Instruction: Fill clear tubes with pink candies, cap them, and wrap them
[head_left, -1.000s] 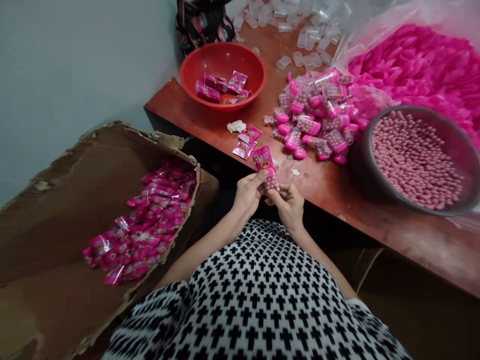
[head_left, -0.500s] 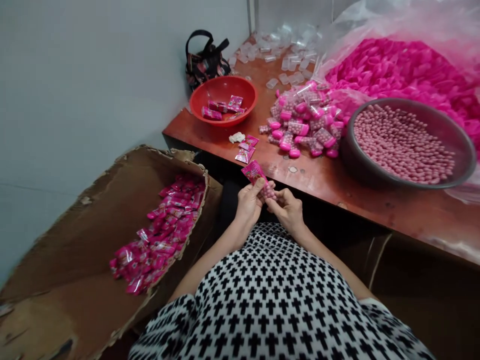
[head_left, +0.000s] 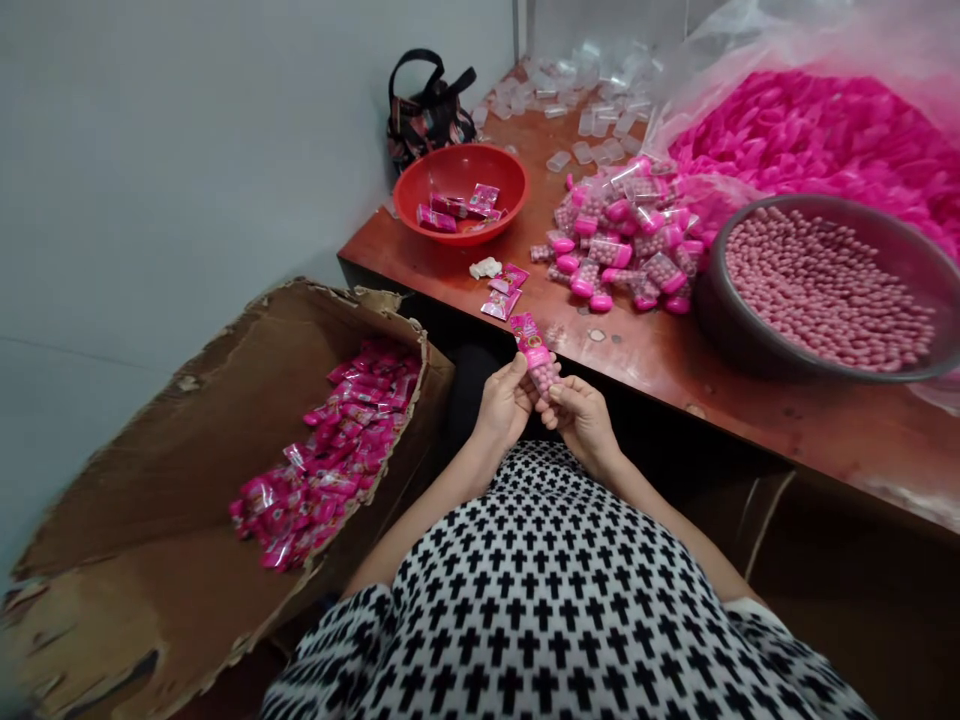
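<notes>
Just off the table's front edge, both hands meet around one small clear bottle (head_left: pixel 543 377) of pink beads with a pink cap. A shiny printed pink packet (head_left: pixel 527 331) sticks out beyond the cap end; whether it covers the cap or lies against it I cannot tell. My left hand (head_left: pixel 501 405) is closed, thumb at the side of the cap and packet. My right hand (head_left: pixel 589 418) pinches the bottle's lower end between thumb and fingers. Two flat pink packets (head_left: pixel 503 302) lie on the table beyond my hands, next to a crumpled white scrap (head_left: pixel 485 268).
A red bowl (head_left: pixel 405 190) holds several packets. Filled bottles (head_left: pixel 619 245) are heaped beside a grey basin (head_left: pixel 750 345) of beads. Behind are clear empty bottles (head_left: pixel 592 120) and a bag of pink caps (head_left: pixel 810 140). At left stands a cardboard box (head_left: pixel 172 470) with pink packets; a handbag (head_left: pixel 427 125) sits behind the bowl.
The view has shifted slightly, moving the table things rightward. In my hands, the bottle and its pink cap show more plainly below the packet, and my left thumb has moved off the packet's front.
</notes>
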